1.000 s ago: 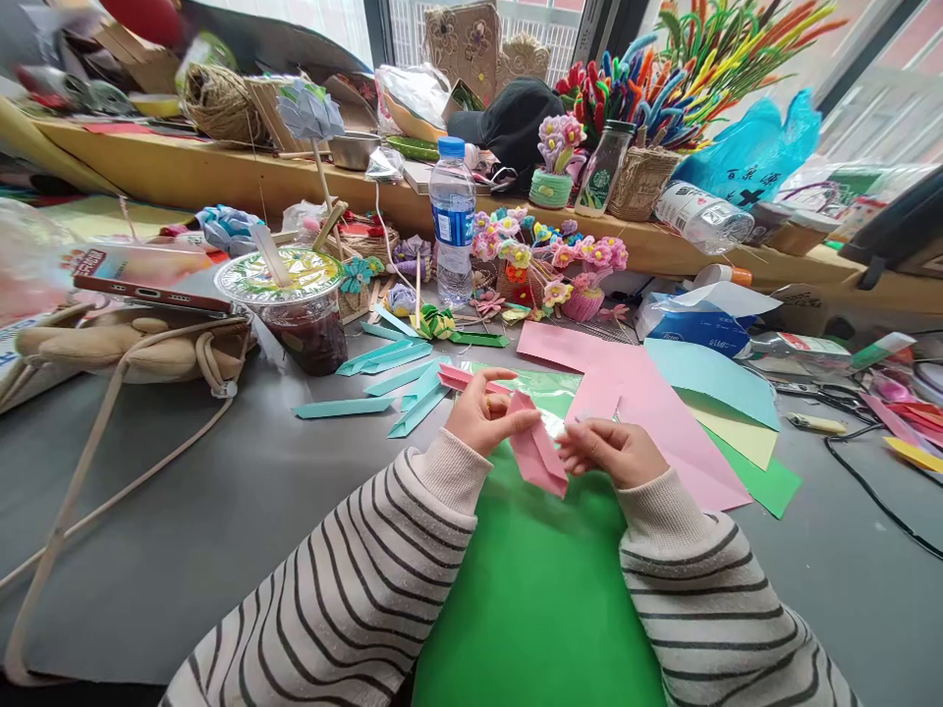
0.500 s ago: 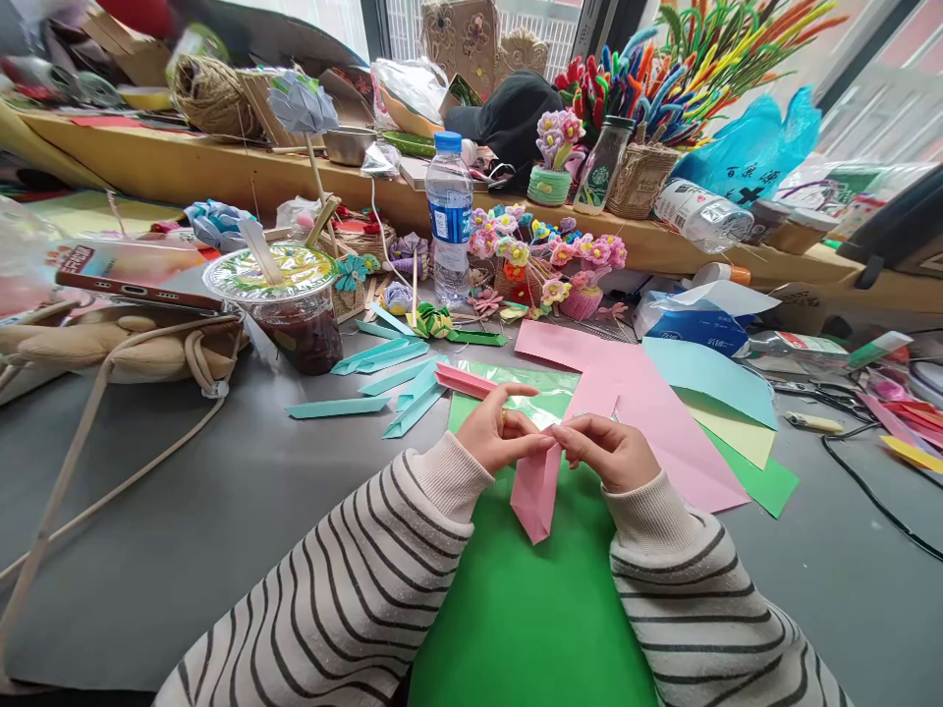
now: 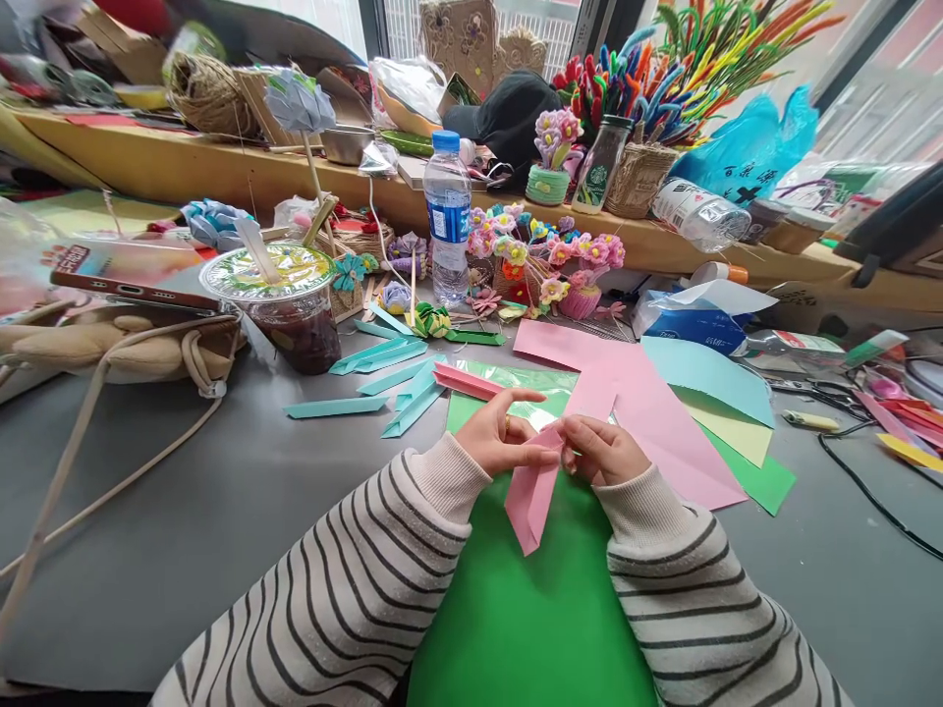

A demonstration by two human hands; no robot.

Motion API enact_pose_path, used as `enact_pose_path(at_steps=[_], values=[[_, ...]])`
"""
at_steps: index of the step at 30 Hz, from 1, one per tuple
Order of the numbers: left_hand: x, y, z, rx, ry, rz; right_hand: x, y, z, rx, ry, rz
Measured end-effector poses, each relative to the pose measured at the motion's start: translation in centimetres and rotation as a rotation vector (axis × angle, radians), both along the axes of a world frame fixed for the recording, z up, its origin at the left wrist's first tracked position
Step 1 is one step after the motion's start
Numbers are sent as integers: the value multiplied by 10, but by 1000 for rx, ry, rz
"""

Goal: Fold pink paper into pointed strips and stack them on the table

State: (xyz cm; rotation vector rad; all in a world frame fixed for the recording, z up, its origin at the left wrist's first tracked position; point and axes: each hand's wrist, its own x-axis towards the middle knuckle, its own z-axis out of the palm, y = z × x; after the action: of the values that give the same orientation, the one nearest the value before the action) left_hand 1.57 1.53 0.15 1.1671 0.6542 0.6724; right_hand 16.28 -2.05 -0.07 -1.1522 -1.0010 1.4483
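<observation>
You are pinching the folded pink paper piece at its top end with both your left hand and right hand, fingers closed on it. It is hanging point-down just above the green sheet, in front of the pink sheet.

Grey table w/ paper sheets

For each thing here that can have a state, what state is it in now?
Folded pink paper strip: pinched at its top end by both hands, hanging free.
Left hand: shut on the strip.
Right hand: shut on the strip.
Clear plastic water bottle: upright, blue cap on.
Plastic drink cup: upright, sealed, straw in.
Green paper sheet: flat on the table.
</observation>
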Motion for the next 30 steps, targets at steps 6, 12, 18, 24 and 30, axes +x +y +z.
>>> enact_pose_path(at_steps=[6, 12, 18, 24, 30], values=[[-1, -1, 3, -58, -9, -49, 2, 2, -6, -125, 131, 211], [0, -1, 4, -59, 10, -30, -1, 3, -6, -88, 91, 151], [0, 0, 1, -30, 33, -37, -2, 2, -6, -23, -77, 20], [1, 0, -3, 17, 58, -45, -3, 0, 0, -8, -178, -30], [1, 0, -4, 20, 54, -56, -5, -3, 6, 11, -269, -85]])
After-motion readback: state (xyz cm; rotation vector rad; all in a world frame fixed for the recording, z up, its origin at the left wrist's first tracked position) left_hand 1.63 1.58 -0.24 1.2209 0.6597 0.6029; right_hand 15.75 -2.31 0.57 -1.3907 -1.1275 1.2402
